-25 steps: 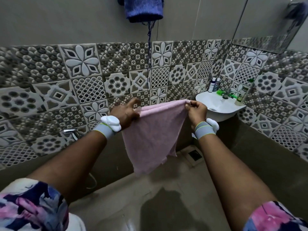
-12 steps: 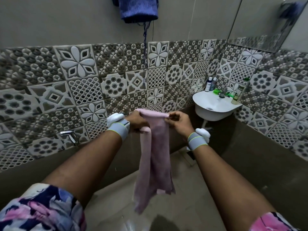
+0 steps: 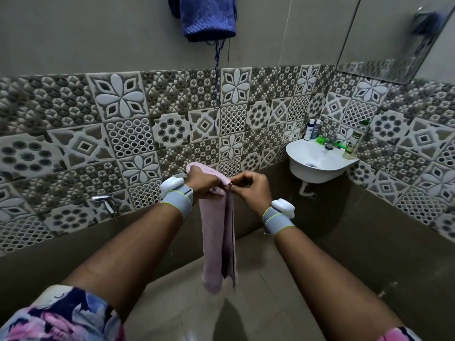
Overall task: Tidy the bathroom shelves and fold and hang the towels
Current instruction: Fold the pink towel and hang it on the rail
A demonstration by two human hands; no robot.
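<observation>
The left hand (image 3: pixel 200 184) gripped the pink towel (image 3: pixel 218 242), its top draped over the knuckles. The right hand (image 3: pixel 251 190) pinched the towel's upper corner between curled fingers (image 3: pixel 240 179); the rest hung down folded between both wrists.

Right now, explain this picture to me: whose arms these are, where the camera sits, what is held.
No machine here: these are a person's bare arms, filmed by a camera worn on the head, looking down. Each wrist wears a grey band with a white device. The left hand and the right hand hold the top of a pink towel, folded narrow, hanging free. A blue towel hangs on the wall above. The corner sink has bottles on its rim.
</observation>
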